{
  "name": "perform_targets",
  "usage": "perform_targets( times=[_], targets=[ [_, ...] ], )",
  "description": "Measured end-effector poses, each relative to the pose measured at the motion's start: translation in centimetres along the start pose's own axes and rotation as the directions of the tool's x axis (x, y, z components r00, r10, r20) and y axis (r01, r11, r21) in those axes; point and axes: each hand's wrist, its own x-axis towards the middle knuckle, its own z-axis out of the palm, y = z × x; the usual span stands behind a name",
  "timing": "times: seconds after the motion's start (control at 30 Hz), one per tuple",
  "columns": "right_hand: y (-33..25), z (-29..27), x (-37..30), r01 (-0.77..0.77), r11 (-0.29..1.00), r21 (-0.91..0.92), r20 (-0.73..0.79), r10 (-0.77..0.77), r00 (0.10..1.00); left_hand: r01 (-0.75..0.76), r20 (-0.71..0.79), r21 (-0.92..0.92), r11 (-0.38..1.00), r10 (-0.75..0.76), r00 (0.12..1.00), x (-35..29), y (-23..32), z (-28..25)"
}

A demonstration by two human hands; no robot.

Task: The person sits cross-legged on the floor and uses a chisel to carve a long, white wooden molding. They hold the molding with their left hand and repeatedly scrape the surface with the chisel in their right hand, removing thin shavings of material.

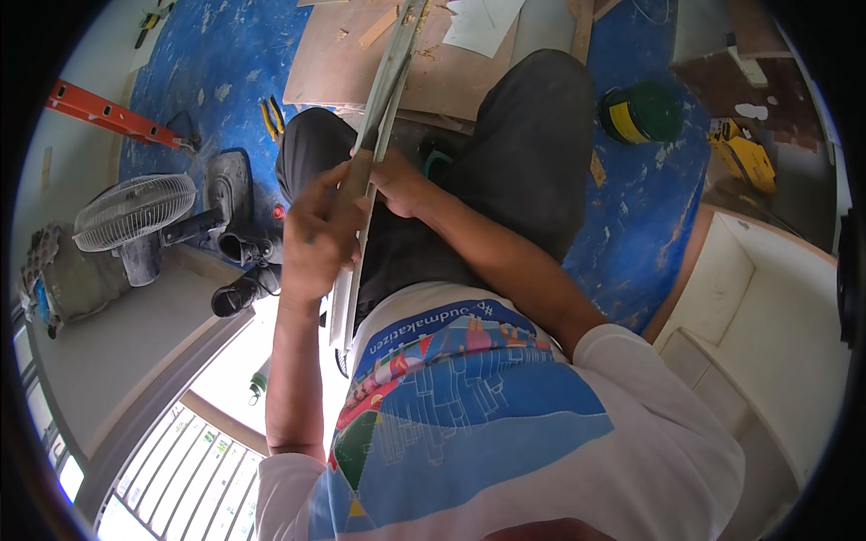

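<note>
A long, narrow, pale grey strip with a channel-like profile (342,311) slants from beside my waist up past my knees. My left hand (317,236) is closed around the brown wooden handle of a hand tool (354,178). The tool's slim dark blade lies along the strip; its exact kind is not clear. My right hand (401,183) is closed on the strip just beyond the left hand, its fingertips partly hidden behind strip and handle. Both hands are between my bent knees.
Ahead lies a wooden board (329,77) with shavings, offcuts and paper (483,25). Yellow-handled pliers (271,118), a fan (135,216), dark shoes (245,287) and an orange ladder (113,113) are left. A green tub (654,113), yellow case (747,155) and white cabinet (722,279) are right.
</note>
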Motion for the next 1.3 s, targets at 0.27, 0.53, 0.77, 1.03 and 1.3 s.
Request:
perform_targets(
  times=[0.27, 0.53, 0.77, 1.03, 1.3],
  targets=[
    [-1.0, 0.6, -0.6, 0.003, 0.999, 0.032, 0.041, -0.004, 0.999, 0.051, 0.092, -0.312, 0.949, -0.024, 0.995, 1.9, -1.0, -2.1],
    [-1.7, 0.6, -0.8, 0.014, 0.999, 0.031, 0.164, -0.018, 0.986, -0.038, 0.01, -0.109, 0.993, 0.039, 0.999, 4.1, 1.4, -0.3],
    [-1.7, 0.6, -0.7, -0.047, 0.998, 0.046, 0.226, 0.036, 0.974, -0.036, 0.012, -0.186, 0.982, 0.038, 0.999, 5.5, 1.2, -0.1],
    [-0.7, -0.3, 1.7, 0.178, 0.961, 0.212, 0.006, -0.183, 0.983, -0.007, 0.025, -0.216, 0.976, 0.013, 1.0, 3.1, -0.2, -0.8],
    [-3.0, 0.9, 4.1, 0.219, 0.966, 0.134, -0.266, -0.178, 0.947, -0.314, -0.078, 0.476, 0.821, 0.395, 0.915, 1.6, -0.9, 1.1]
  ],
)
